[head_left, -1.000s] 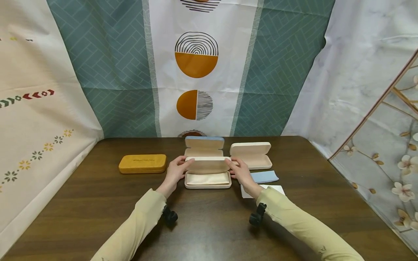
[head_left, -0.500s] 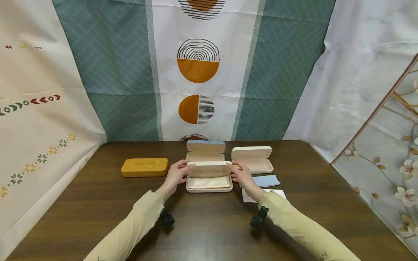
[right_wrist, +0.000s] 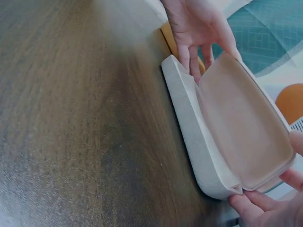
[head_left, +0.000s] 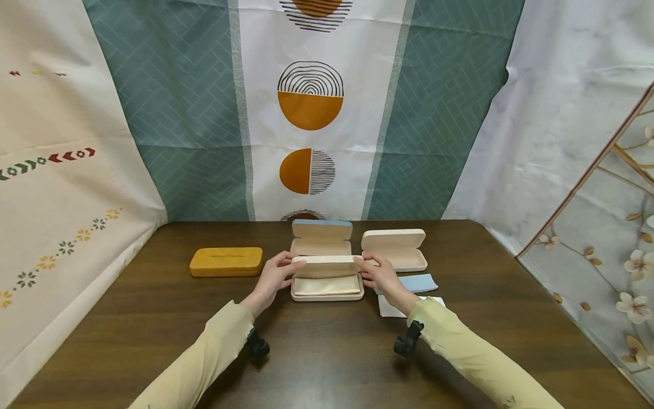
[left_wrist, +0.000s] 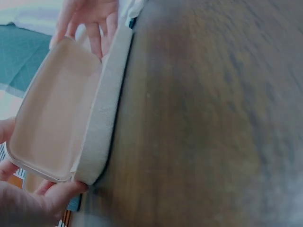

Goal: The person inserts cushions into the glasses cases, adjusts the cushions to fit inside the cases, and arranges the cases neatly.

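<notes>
An opened cream glasses case (head_left: 327, 297) stands before me in the head view, a folded cream cloth (head_left: 327, 286) in its base. Its lid (head_left: 327, 266) is raised and tilts a little toward me. At the left end my left hand (head_left: 271, 279) grips the lid's corner, thumb on the front edge. My right hand (head_left: 382, 278) does the same at the right end. Both wrist views show the pinkish inside of the lid between the hands, with lower fingers against the ends of the base. Seen from the right wrist, the case base (right_wrist: 194, 137) rests on the table.
Behind stand an opened blue glasses case (head_left: 322, 228) and an opened white one (head_left: 403, 257). A shut yellow glasses case (head_left: 226, 262) lies to the left. At the right lie a light blue cloth (head_left: 420, 282) and a white cloth (head_left: 390, 308) on the brown table (head_left: 327, 352).
The lid, upright a second ago, has swung slightly down toward me with both hands on its ends. The head view shifted a little. The other cases and cloths have stayed put.
</notes>
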Demonstrator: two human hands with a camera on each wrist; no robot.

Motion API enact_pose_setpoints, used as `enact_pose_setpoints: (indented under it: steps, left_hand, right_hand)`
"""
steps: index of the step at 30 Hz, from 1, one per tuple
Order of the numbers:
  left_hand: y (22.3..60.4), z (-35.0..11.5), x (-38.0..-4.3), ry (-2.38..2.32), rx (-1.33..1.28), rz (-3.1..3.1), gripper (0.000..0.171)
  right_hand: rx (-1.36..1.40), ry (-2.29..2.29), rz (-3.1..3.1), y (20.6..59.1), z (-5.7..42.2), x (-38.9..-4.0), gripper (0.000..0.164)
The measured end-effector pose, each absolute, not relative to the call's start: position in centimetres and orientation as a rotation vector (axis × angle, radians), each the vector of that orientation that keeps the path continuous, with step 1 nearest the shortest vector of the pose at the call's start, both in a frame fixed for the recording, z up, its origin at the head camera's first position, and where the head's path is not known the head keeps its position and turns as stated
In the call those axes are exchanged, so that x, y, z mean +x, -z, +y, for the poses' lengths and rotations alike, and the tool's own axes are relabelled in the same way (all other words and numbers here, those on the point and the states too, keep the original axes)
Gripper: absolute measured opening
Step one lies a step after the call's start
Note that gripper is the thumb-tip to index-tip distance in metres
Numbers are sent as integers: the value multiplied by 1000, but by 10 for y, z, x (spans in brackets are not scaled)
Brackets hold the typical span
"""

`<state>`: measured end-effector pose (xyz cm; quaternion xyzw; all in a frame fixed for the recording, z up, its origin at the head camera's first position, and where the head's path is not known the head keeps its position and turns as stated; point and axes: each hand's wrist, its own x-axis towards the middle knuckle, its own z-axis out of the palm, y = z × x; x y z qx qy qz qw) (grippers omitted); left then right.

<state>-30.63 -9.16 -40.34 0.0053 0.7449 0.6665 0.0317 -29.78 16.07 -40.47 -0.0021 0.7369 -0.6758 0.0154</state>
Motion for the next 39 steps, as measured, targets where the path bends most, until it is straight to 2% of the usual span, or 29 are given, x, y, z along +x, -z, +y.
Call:
enact_pose_setpoints:
  steps: [5, 8, 14, 24, 31, 39]
  left_hand:
    - [399, -94, -302, -1893, -27, 2346, 56]
    - [394, -94, -299, -1846, -40, 2350, 59]
    - [390, -93, -298, -1887, -52, 2299, 54]
    - [393, -97, -303, -1958, 11, 2206, 45]
    - [396, -100, -303, -2001, 78, 2152, 34]
    - [400, -101, -302, -2017, 95, 2128, 33]
  right_hand:
    - [-16, 2122, 2259, 406, 164, -298, 38]
    - [-9, 2142, 2230, 406, 165, -297, 34]
    - [-21, 2162, 2191, 404, 168, -297, 28]
    - [-111, 2123, 2075, 400, 176, -298, 32]
    - [-188, 2034, 2043, 396, 183, -299, 27]
    - [-202, 2034, 2000, 397, 185, -298, 23]
